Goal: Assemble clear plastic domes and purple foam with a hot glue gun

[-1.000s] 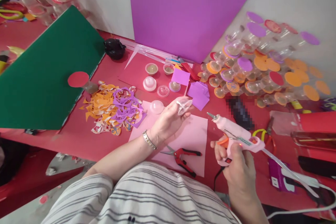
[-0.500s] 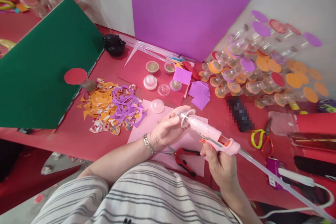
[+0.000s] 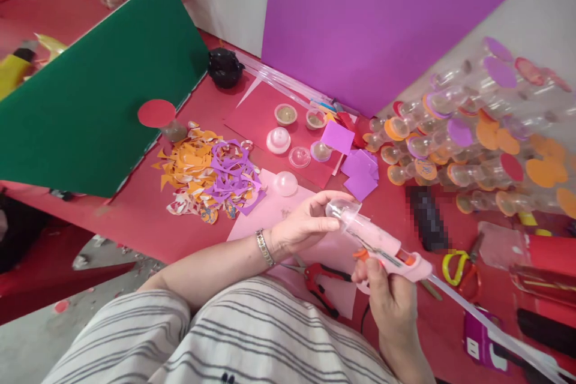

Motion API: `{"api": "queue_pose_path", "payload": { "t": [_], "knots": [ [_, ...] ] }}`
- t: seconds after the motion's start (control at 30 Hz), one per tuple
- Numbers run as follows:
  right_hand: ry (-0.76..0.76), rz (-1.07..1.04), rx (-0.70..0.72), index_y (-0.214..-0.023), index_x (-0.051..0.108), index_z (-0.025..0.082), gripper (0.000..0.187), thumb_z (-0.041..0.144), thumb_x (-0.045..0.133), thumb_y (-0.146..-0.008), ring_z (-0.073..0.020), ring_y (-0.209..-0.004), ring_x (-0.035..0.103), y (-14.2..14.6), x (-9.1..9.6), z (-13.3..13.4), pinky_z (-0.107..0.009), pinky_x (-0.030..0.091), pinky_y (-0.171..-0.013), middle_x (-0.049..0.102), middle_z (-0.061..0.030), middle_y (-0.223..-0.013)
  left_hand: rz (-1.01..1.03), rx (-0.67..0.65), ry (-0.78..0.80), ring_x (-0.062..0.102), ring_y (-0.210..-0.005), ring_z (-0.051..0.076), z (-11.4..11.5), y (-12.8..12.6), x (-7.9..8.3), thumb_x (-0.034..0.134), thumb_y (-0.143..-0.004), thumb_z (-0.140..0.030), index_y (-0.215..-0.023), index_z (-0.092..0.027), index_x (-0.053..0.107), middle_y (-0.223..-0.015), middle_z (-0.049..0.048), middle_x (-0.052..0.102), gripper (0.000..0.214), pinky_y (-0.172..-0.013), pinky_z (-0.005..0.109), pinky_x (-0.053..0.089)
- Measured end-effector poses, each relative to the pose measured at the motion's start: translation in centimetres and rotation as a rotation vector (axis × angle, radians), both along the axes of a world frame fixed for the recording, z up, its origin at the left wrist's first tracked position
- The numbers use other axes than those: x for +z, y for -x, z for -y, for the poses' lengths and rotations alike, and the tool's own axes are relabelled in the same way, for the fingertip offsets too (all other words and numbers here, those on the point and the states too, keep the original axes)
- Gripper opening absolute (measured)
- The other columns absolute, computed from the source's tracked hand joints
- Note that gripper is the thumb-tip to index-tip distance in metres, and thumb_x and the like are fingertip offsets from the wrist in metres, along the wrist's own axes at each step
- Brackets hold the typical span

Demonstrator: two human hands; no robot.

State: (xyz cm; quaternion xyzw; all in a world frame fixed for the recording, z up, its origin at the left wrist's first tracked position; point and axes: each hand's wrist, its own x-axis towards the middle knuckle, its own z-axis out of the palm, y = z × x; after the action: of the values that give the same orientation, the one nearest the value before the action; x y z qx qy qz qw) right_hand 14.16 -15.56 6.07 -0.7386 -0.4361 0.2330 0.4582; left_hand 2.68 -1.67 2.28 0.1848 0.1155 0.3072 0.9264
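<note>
My right hand (image 3: 389, 294) grips a pink hot glue gun (image 3: 378, 243), its fingers at the orange trigger, with a long clear glue stick (image 3: 477, 309) trailing from the back. Between the fingers and thumb of my left hand (image 3: 310, 222) is a clear plastic dome lid (image 3: 344, 211). The gun's nozzle reaches into the lid; whether it touches the plastic I cannot make out. Under my hands lie a pink sheet (image 3: 249, 216) and red-handled pliers (image 3: 317, 285). Another clear dome (image 3: 285, 183) rests just beyond my left hand.
Orange and purple paper scraps (image 3: 211, 171) are heaped on the left, before a leaning green board (image 3: 108, 90). Purple paper squares (image 3: 361, 171) and small cups (image 3: 285, 114) sit farther back. Clear bottle pieces with coloured discs (image 3: 459, 138) crowd the right, near scissors (image 3: 456, 267).
The dome lid has turned in my left hand and now sits around the glue gun's nozzle end. The camera view has shifted, so the table appears moved rightward.
</note>
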Motion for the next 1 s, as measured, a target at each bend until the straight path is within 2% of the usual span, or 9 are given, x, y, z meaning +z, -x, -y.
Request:
{"api": "queue_pose_path", "payload": {
  "t": [0.17, 0.3, 0.47, 0.7, 1.0],
  "knots": [
    [0.044, -0.101, -0.032, -0.061, 0.056, 0.021, 0.048, 0.055, 0.061, -0.094, -0.0147, -0.05, 0.059, -0.6, -1.0, 0.9, -0.027, 0.052, -0.053, 0.06, -0.0008, -0.052, 0.007, -0.003, 0.007, 0.064, -0.085, 0.017, 0.0, -0.1, 0.2, 0.099, -0.052, -0.032, -0.096, -0.021, 0.076, -0.094, 0.005, 0.073, 0.051, -0.088, 0.033, 0.049],
    [0.064, -0.225, -0.055, -0.063, 0.05, 0.022, 0.047, 0.054, 0.061, -0.094, -0.0139, -0.05, 0.056, -0.7, -1.5, 1.2, -0.029, 0.051, -0.056, 0.056, 0.0012, -0.052, 0.007, -0.021, -0.034, 0.065, -0.089, 0.019, 0.0, 0.0, 0.2, 0.099, -0.053, -0.031, -0.097, -0.02, 0.076, -0.101, 0.0078, 0.073, 0.051, -0.085, 0.033, 0.051],
    [0.075, -0.307, -0.076, -0.062, 0.05, 0.021, 0.047, 0.054, 0.063, -0.093, -0.0128, -0.05, 0.054, -0.4, -1.6, 0.9, -0.027, 0.049, -0.053, 0.055, 0.0016, -0.052, 0.011, -0.05, -0.068, 0.064, -0.084, 0.016, 0.3, 0.0, -0.2, 0.098, -0.056, -0.031, -0.1, -0.019, 0.076, -0.1, 0.0072, 0.073, 0.05, -0.083, 0.032, 0.052],
    [0.086, -0.357, -0.125, -0.059, 0.051, 0.021, 0.049, 0.057, 0.066, -0.09, -0.013, -0.05, 0.054, 0.1, -1.7, 0.4, -0.025, 0.046, -0.047, 0.054, 0.0011, -0.052, -0.056, -0.012, -0.105, 0.062, -0.084, 0.016, 0.6, -0.3, -0.6, 0.098, -0.056, -0.036, -0.103, -0.019, 0.075, -0.098, 0.006, 0.071, 0.055, -0.081, 0.031, 0.051],
    [0.078, -0.477, -0.092, -0.054, 0.05, 0.021, 0.053, 0.057, 0.068, -0.087, -0.0114, -0.044, 0.049, 0.3, -0.9, -0.5, -0.025, 0.043, -0.043, 0.051, 0.0019, -0.047, -0.031, -0.044, -0.174, 0.059, -0.078, 0.013, 1.2, -0.2, -0.5, 0.096, -0.063, -0.039, -0.106, -0.021, 0.07, -0.087, 0.0005, 0.067, 0.054, -0.082, 0.03, 0.047]
  ]
}}
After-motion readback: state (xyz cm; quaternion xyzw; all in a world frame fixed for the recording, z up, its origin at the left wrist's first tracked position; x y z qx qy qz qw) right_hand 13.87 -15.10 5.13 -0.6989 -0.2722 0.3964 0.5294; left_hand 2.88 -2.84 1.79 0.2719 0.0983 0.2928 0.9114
